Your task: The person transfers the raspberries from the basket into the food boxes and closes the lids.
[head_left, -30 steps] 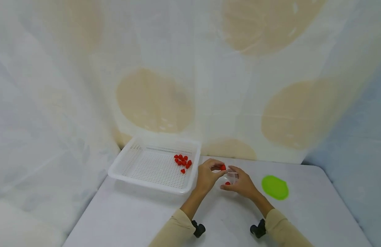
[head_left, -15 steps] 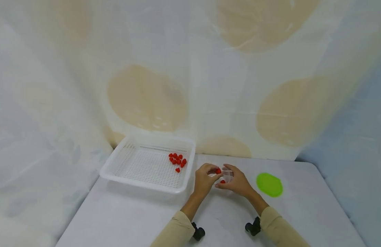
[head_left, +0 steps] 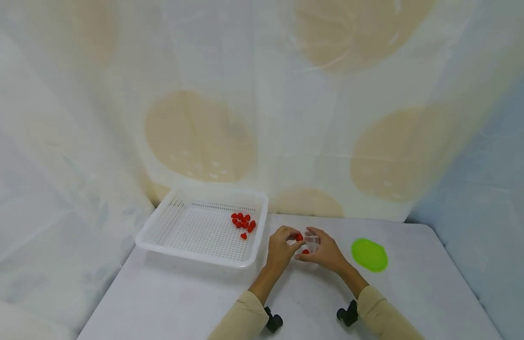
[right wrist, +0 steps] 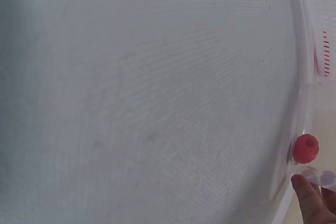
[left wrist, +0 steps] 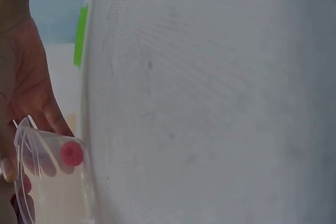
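Note:
My left hand (head_left: 294,241) pinches a small red berry (head_left: 299,237) at the mouth of a small clear plastic cup (head_left: 312,243). My right hand (head_left: 320,249) holds that cup, tilted, just above the white table (head_left: 194,302). Another red berry (head_left: 305,251) lies inside the cup. In the left wrist view the clear cup (left wrist: 52,179) shows a berry (left wrist: 71,153) in it, with the right hand's fingers (left wrist: 26,87) round it. The right wrist view catches a red berry (right wrist: 305,148) and a fingertip (right wrist: 310,198) at its right edge.
A white perforated basket (head_left: 168,229) stands left of the hands, with several red berries (head_left: 242,222) in its near right corner. A round green lid (head_left: 369,255) lies flat to the right of the hands. A patterned curtain hangs behind the table.
The left hand has lowered its pinched berry closer to the cup's mouth. Both hands sit slightly closer together. The basket and the lid have not moved.

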